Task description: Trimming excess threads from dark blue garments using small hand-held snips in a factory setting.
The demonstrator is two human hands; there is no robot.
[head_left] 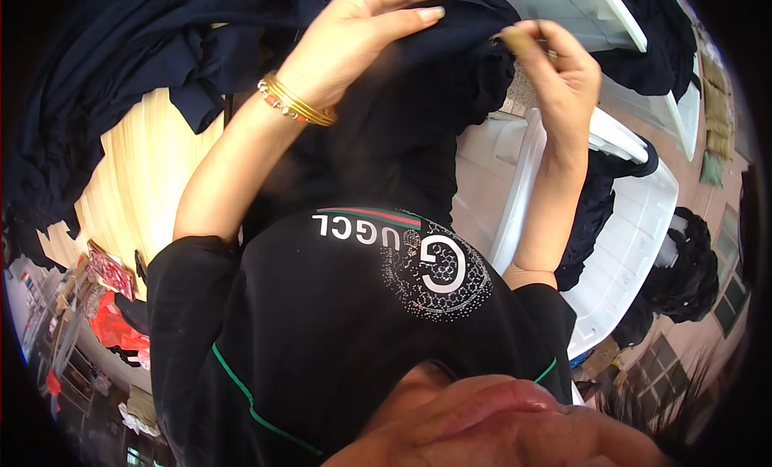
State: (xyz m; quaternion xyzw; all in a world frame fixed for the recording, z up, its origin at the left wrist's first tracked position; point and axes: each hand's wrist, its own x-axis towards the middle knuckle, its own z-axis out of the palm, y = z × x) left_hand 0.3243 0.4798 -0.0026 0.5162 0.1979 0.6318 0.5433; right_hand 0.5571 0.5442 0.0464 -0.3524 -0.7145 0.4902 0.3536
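Observation:
A dark navy piece of cloth [466, 25] is stretched between my two hands at the top of the head view. My left hand [362, 25], with gold bangles and a beaded bracelet at the wrist, is closed on the cloth with the thumb lying along it; its other fingers are partly hidden. At the cloth's right end, my right hand [559, 69] pinches its edge between thumb and fingers. Something small and dark shows at those fingertips, too small to name. Below my hands the dark cloth hangs down toward my lap.
Heaped navy fabric [88, 73] covers much of the pale wooden table [153, 161] on the left. At my right stands a white plastic bin [635, 258] with dark cloth inside. More white bins [563, 13] and a black bundle [683, 266] lie farther right.

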